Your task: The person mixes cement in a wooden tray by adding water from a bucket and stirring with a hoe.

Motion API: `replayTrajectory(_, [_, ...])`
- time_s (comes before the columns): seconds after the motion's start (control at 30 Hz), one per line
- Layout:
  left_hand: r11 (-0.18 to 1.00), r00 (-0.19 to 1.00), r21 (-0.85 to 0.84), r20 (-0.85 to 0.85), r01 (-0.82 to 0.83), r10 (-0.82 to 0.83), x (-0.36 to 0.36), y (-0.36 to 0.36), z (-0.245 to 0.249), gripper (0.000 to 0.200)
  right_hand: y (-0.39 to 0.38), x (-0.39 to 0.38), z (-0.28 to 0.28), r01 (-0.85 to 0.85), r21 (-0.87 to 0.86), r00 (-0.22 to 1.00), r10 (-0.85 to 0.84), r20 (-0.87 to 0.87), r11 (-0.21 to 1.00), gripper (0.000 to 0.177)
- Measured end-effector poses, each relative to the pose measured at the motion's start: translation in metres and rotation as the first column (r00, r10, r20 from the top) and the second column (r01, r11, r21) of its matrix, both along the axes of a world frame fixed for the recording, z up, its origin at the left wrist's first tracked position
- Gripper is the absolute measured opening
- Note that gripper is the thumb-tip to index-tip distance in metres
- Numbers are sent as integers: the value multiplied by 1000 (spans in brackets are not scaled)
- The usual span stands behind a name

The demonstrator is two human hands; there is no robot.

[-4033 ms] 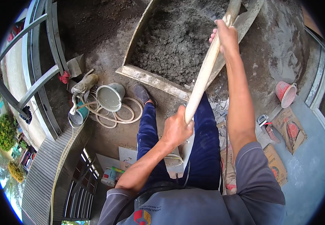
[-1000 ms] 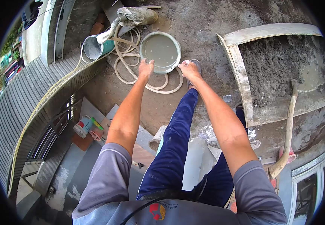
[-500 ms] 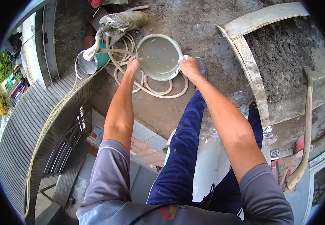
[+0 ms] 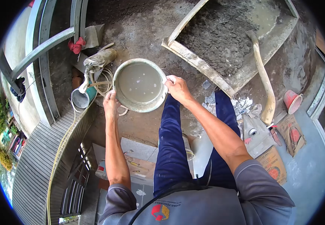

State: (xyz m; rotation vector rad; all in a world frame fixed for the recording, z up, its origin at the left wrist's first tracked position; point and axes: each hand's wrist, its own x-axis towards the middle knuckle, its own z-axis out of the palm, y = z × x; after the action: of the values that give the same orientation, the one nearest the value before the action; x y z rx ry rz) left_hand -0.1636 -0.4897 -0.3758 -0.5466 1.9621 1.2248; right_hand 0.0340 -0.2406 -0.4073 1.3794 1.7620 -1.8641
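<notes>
A round tub (image 4: 122, 101) with a pale, mortar-stained rim hangs between my hands, with murky grey water (image 4: 139, 82) inside and a few light flecks on its surface. My left hand (image 4: 111, 103) grips the rim on the left side, fingers closed. On the opposite side my right hand (image 4: 177, 88) is closed round the rim. To the right and farther off, a wooden-sided mixing trough (image 4: 202, 69) holds wet grey mortar (image 4: 217, 37). A long curved wooden handle (image 4: 264, 75) leans out of it.
At left, a teal bucket (image 4: 91, 93) stands by a white pipe and a coiled hose (image 4: 104, 80). Curved corrugated roofing (image 4: 31, 150) edges a drop there. A red bucket (image 4: 293, 101), paper sacks (image 4: 291, 135) and white rubble (image 4: 241, 107) lie at right.
My view has turned right, so the trough shows nearer the middle. The tub, still held in both hands, is closer to me and looks larger.
</notes>
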Motion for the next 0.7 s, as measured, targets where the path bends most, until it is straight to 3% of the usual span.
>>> replayTrajectory(0.13, [979,978,-75,-73,192,-197,4,51,69,31,35,37,65,109,66,994,-108,-15,992,42])
replayTrajectory(0.33, [883,879,-142,-111,448,-464,19,160,131,32,83,87,104,256,24,964,-257,65,966,45])
replayTrajectory(0.37, [858,855,-167,-114,486,-506,22,173,135,32,90,94,105,277,-9,957,-276,89,961,45])
replayTrajectory(0.43, [817,798,-188,-183,546,-575,27,188,125,34,91,112,81,321,83,945,-325,41,943,43])
replayTrajectory(0.53, [753,741,-257,-163,606,-652,40,215,130,35,110,125,100,385,-66,922,-382,59,921,42])
replayTrajectory(0.7, [621,616,-369,-147,692,-774,58,245,134,37,112,157,86,435,-104,900,-429,74,894,41])
